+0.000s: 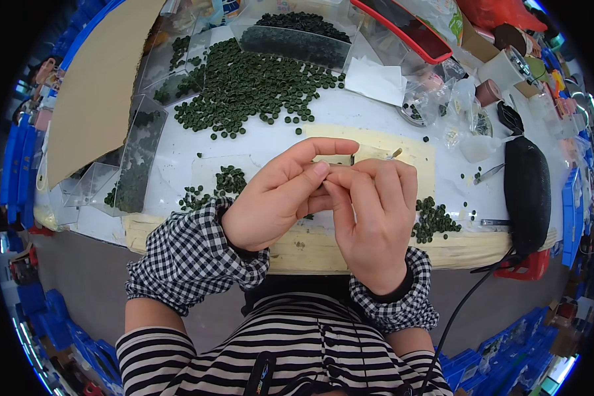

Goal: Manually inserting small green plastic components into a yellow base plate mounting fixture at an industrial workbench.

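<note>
In front of me, above the table's near edge, my left hand (270, 195) and my right hand (373, 214) meet fingertip to fingertip. Both are closed in a pinch, with the left index finger stretched out above. Between the fingertips a bit of something small and dark shows; the fingers hide most of it. A small heap of dark green round pieces (230, 179) lies beside my left wrist. More such pieces (434, 219) sit to the right of my right hand. Under the hands is a pale yellow sheet (419, 155).
A large spread of green round pieces (244, 86) covers the far middle, before a clear bin (294, 47). Cardboard (96, 92) stands at left above clear trays. Far right are a red-cased phone (409, 30), white paper (375, 80) and plastic bags. A black padded object (528, 191) stands right.
</note>
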A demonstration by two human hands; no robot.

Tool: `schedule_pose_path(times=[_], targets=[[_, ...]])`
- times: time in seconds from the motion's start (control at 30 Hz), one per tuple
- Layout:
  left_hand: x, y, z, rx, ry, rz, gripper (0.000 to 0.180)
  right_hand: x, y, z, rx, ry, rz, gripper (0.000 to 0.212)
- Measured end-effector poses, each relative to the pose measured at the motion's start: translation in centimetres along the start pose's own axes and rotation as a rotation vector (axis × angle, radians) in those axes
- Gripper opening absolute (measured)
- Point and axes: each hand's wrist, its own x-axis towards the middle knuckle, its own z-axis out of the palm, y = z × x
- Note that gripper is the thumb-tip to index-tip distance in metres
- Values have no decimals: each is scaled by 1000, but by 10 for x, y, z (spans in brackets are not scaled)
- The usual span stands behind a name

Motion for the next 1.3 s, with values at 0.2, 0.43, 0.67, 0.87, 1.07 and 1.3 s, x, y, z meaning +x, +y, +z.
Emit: schedule_pose_path(times=[0.2, 0.43, 0.67, 0.87, 1.07, 1.3], targets=[[-1, -2, -1, -13, 39, -28, 34, 0, 2, 1, -21, -11, 6, 10], [-5, 4, -6, 213, 94, -77, 22, 2, 7, -18, -12, -23, 15, 10], [-5, 0, -2, 385, 122, 69, 20, -2, 8, -20, 80, -36, 47, 10], [0, -3, -6, 196, 157, 18, 19, 3, 30, -34, 110, 116, 165, 10], [3, -5, -11, 121, 171, -43, 19, 4, 51, -35, 21, 109, 184, 14], [5, -6, -12, 102, 180, -52, 19, 9, 56, -28, 34, 53, 142, 15]])
